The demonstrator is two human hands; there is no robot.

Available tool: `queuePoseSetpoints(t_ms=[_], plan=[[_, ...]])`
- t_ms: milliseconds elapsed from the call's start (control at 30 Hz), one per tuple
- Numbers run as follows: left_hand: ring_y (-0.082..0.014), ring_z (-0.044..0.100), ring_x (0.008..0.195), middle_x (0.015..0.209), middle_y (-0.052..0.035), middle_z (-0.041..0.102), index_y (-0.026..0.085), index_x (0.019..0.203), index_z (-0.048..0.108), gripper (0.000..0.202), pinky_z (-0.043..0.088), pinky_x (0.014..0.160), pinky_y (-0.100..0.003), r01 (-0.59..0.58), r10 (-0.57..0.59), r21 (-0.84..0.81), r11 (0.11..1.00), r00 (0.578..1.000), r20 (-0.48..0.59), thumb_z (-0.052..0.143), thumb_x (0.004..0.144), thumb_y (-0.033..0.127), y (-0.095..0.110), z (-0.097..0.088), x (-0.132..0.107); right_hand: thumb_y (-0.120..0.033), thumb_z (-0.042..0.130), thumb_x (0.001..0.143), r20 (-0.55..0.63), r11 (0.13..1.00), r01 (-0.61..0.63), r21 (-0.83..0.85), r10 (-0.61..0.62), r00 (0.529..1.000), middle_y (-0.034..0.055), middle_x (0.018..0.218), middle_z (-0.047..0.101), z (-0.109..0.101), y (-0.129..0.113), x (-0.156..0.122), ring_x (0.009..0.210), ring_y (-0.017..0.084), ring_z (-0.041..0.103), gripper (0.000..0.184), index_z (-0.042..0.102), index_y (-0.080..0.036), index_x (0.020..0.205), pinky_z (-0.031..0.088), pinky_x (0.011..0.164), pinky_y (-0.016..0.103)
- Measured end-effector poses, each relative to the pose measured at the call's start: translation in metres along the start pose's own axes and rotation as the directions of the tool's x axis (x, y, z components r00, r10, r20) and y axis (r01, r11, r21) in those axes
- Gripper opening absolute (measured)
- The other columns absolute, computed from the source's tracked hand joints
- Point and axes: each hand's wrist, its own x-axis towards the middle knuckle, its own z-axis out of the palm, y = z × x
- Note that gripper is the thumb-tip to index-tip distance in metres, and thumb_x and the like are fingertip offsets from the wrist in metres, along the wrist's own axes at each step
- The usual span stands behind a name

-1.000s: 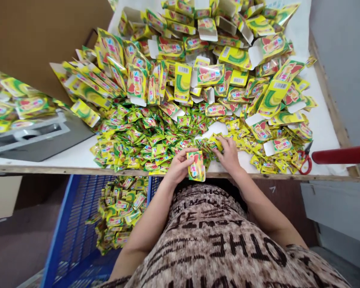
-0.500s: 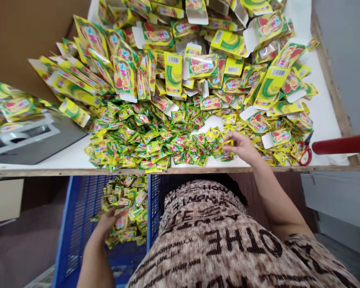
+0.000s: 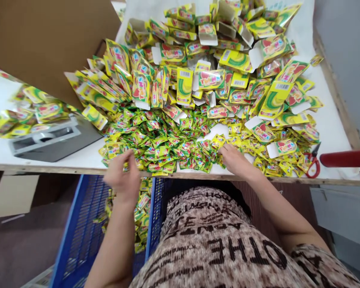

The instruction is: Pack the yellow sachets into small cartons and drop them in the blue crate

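Note:
A heap of small yellow-green sachets (image 3: 156, 140) covers the near part of the white table (image 3: 327, 120). Behind it lie many folded yellow-green cartons (image 3: 183, 84). My right hand (image 3: 232, 158) rests on the sachets near the table's front edge, fingers curled into the pile. My left hand (image 3: 123, 178) hangs in the air at the table's front edge, above the blue crate (image 3: 78, 236). It is blurred by motion, fingers loosely bent, with nothing visible in it.
The blue mesh crate under the table holds more sachets (image 3: 142, 204). A grey metal device (image 3: 54, 138) sits at the table's left. Red-handled scissors (image 3: 313, 164) lie at the right front. A red bar (image 3: 345, 158) juts in from the right. Brown cardboard (image 3: 48, 40) stands at back left.
My left hand held a filled carton, dropped down into the blue crate, and has now risen back to the table edge without it. My right hand stayed among the sachets.

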Motion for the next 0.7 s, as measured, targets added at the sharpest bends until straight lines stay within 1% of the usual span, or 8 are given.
queuePoseSetpoints(t_ms=[133, 233, 300, 367, 467, 533, 600, 700], plan=[[-0.0270, 0.053, 0.120, 0.121, -0.0093, 0.064, 0.024, 0.125, 0.060, 0.038, 0.045, 0.097, -0.042, -0.315, 0.314, -0.009, 0.949, 0.947, -0.066, 0.049, 0.089, 0.027, 0.056, 0.043, 0.088, -0.001, 0.052, 0.078, -0.033, 0.997, -0.026, 0.070, 0.028, 0.999, 0.0129, 0.099, 0.055, 0.000, 0.004, -0.020, 0.098, 0.028, 0.049, 0.023, 0.058, -0.017, 0.093, 0.044, 0.080, 0.038], [-0.0258, 0.052, 0.121, 0.127, -0.0129, 0.060, 0.019, 0.128, 0.058, 0.039, 0.042, 0.103, -0.043, -0.483, 0.480, -0.013, 0.876, 0.873, -0.086, 0.042, 0.093, 0.019, 0.081, 0.081, 0.153, -0.011, 0.060, 0.078, -0.126, 0.928, -0.112, 0.356, 0.166, 0.978, 0.0070, 0.095, 0.056, 0.005, 0.016, -0.037, 0.091, 0.023, 0.053, 0.019, 0.055, -0.020, 0.094, 0.045, 0.079, 0.036], [-0.0274, 0.049, 0.124, 0.132, -0.0165, 0.056, 0.015, 0.132, 0.055, 0.042, 0.039, 0.105, -0.045, -0.517, 0.514, -0.008, 0.856, 0.852, -0.102, 0.045, 0.092, 0.018, 0.087, 0.101, 0.195, -0.023, 0.068, 0.076, -0.121, 0.768, -0.202, 0.607, 0.341, 0.932, 0.0006, 0.083, 0.056, 0.011, 0.023, -0.047, 0.076, 0.018, 0.053, 0.024, 0.053, -0.021, 0.094, 0.045, 0.070, 0.033], [-0.0307, 0.045, 0.127, 0.134, -0.0194, 0.054, 0.010, 0.136, 0.050, 0.048, 0.037, 0.107, -0.048, -0.496, 0.495, 0.012, 0.868, 0.864, -0.095, 0.053, 0.089, 0.019, 0.085, 0.115, 0.231, -0.035, 0.074, 0.071, -0.013, 0.518, -0.253, 0.817, 0.454, 0.891, -0.0049, 0.070, 0.051, 0.018, 0.026, -0.055, 0.064, 0.015, 0.050, 0.034, 0.051, -0.023, 0.093, 0.044, 0.061, 0.029], [-0.0320, 0.047, 0.123, 0.123, -0.0176, 0.061, 0.010, 0.130, 0.055, 0.047, 0.037, 0.106, -0.051, -0.419, 0.420, 0.064, 0.906, 0.907, -0.016, 0.060, 0.085, 0.020, 0.071, 0.124, 0.270, -0.042, 0.078, 0.064, 0.138, 0.219, -0.262, 0.940, 0.457, 0.879, -0.0086, 0.062, 0.046, 0.028, 0.027, -0.060, 0.056, 0.015, 0.049, 0.044, 0.047, -0.025, 0.091, 0.045, 0.053, 0.028], [-0.0288, 0.050, 0.119, 0.113, -0.0124, 0.066, 0.015, 0.118, 0.063, 0.035, 0.037, 0.106, -0.048, -0.386, 0.386, 0.081, 0.919, 0.922, 0.018, 0.064, 0.084, 0.022, 0.060, 0.123, 0.285, -0.041, 0.079, 0.064, 0.121, 0.252, -0.255, 0.933, 0.448, 0.886, -0.0080, 0.062, 0.048, 0.033, 0.026, -0.061, 0.057, 0.015, 0.050, 0.042, 0.048, -0.025, 0.088, 0.045, 0.054, 0.028], [-0.0241, 0.047, 0.121, 0.106, -0.0070, 0.068, 0.019, 0.107, 0.066, 0.028, 0.035, 0.110, -0.044, -0.391, 0.392, 0.032, 0.920, 0.920, -0.010, 0.069, 0.082, 0.030, 0.052, 0.117, 0.290, -0.036, 0.079, 0.067, 0.009, 0.458, -0.225, 0.860, 0.427, 0.904, -0.0045, 0.070, 0.053, 0.034, 0.025, -0.061, 0.065, 0.016, 0.052, 0.034, 0.053, -0.023, 0.086, 0.046, 0.061, 0.029], [-0.0196, 0.046, 0.125, 0.111, -0.0031, 0.068, 0.018, 0.109, 0.063, 0.045, 0.030, 0.118, -0.042, -0.443, 0.416, -0.172, 0.880, 0.893, -0.169, 0.076, 0.077, 0.047, 0.051, 0.102, 0.276, -0.025, 0.078, 0.071, -0.170, 0.749, -0.140, 0.648, 0.321, 0.932, 0.0031, 0.092, 0.060, 0.027, 0.022, -0.058, 0.086, 0.021, 0.056, 0.024, 0.062, -0.021, 0.089, 0.045, 0.077, 0.033]])
